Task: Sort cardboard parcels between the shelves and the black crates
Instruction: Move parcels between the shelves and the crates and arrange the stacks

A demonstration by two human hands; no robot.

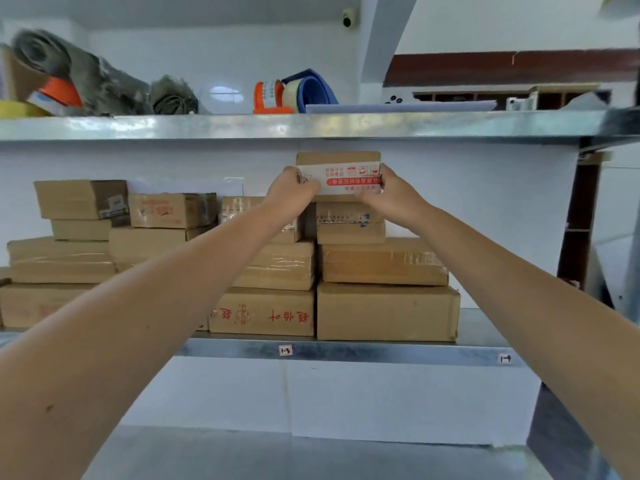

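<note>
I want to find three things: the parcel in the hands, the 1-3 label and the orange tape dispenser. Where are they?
parcel (pixel 338 174): head view, printed tape on its front.
1-3 label (pixel 285 350): head view, middle of the tag.
tape dispenser (pixel 260 98): head view, its orange frame.

1. A glossy white wall (pixel 214 64) stands behind the fingers (pixel 306 184).
2. A grey galvanised metal shelf board (pixel 311 125) runs just above them; a second shelf board (pixel 363 353) lies well below.
3. A dark brown wooden beam (pixel 502 69) crosses above and right of them.
4. A white ceiling camera (pixel 348 18) sits high above.
</note>
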